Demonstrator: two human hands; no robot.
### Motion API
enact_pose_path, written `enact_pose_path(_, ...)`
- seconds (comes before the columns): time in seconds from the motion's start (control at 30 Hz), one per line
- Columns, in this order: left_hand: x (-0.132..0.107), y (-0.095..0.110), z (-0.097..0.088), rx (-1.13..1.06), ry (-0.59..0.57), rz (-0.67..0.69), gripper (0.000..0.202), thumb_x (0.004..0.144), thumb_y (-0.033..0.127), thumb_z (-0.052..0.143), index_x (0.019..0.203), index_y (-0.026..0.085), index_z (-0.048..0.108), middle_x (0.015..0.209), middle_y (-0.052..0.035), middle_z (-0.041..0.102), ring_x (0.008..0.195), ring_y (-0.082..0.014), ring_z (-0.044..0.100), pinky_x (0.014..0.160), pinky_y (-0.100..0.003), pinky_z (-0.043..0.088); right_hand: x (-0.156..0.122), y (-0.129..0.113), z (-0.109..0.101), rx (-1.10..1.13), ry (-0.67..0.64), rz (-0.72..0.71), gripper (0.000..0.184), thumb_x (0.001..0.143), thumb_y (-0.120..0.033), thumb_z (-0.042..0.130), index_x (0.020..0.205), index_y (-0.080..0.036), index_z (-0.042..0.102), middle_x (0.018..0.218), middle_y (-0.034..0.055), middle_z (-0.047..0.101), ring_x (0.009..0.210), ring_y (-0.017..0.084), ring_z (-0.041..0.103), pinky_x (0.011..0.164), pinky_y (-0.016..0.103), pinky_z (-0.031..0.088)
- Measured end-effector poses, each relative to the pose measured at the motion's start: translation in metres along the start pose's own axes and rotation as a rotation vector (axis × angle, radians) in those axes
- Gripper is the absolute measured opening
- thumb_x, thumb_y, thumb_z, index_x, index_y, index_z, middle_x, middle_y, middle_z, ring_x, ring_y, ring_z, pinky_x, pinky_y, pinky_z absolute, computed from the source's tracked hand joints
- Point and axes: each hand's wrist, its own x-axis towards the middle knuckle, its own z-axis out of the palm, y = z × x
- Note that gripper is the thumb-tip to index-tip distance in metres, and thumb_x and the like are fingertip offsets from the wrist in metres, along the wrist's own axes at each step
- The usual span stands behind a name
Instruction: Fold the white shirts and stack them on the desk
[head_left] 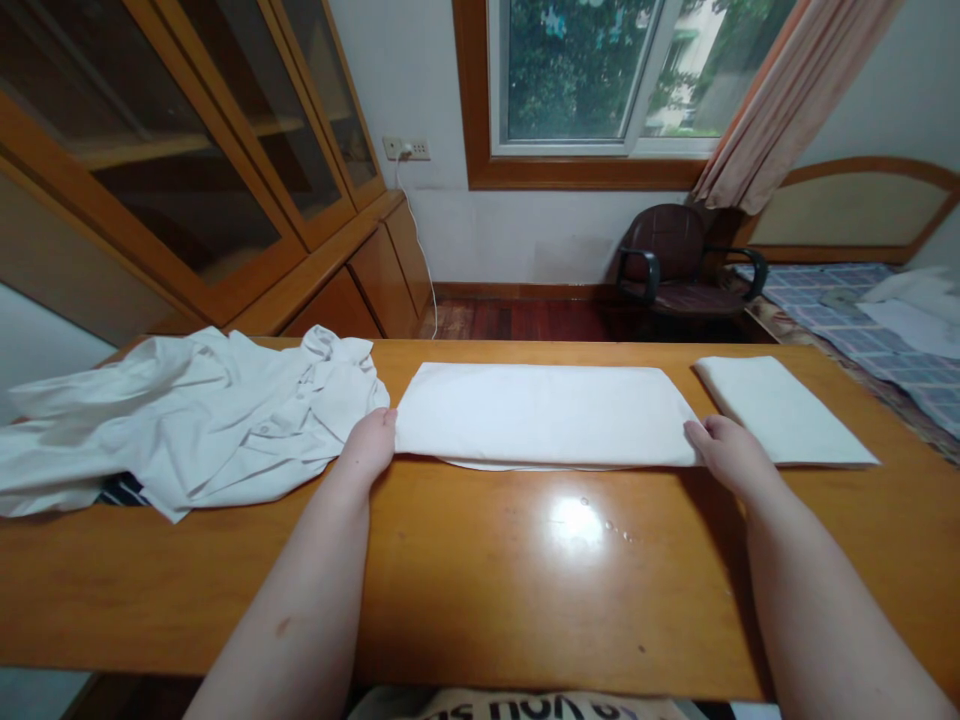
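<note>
A long folded white cloth (544, 412) stretches across the middle of the wooden table (480, 570); its exact kind of garment does not show. My left hand (373, 445) grips its left end, thumb on top and fingers hidden beneath. At the opposite end my right hand (727, 450) pinches the near corner. Close by my left hand lies a crumpled white buttoned shirt (277, 420), spread loosely with a dark striped piece showing under it. Just beyond my right hand rests another folded white cloth (784, 412), flat on the table.
A glass-fronted wooden cabinet (247, 130) stands at the left, behind the table. Past the far edge are an office chair (679, 260) and a window (577, 80) with a pink curtain (802, 100). A bed (892, 330) is at the right.
</note>
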Motion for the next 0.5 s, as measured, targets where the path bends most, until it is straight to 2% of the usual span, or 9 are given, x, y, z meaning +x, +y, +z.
enact_pose_path(0.23,-0.001,0.001,-0.001,0.08,-0.049,0.028,0.047,0.088,0.032,0.025,0.096,0.011,0.067,0.099,-0.0169,0.07,0.095,-0.027,0.064,0.083,-0.033,0.047,0.0,0.0,0.002,-0.02,0.019,0.001,0.03,0.081,-0.044,0.045,0.07,-0.019,0.057,0.06,0.0051,0.059,0.058,0.019,0.054,0.052,0.028,0.032)
enact_pose_path(0.5,-0.003,0.008,0.008,0.184,0.007,-0.021,0.045,0.09,0.033,0.026,0.097,0.011,0.064,0.097,-0.0193,0.069,0.092,-0.0293,0.065,0.076,-0.036,0.047,-0.001,0.002,0.005,-0.066,0.024,-0.003,0.031,0.083,-0.045,0.045,0.078,-0.018,0.062,0.07,0.008,0.064,0.067,0.022,0.058,0.057,0.029,0.035)
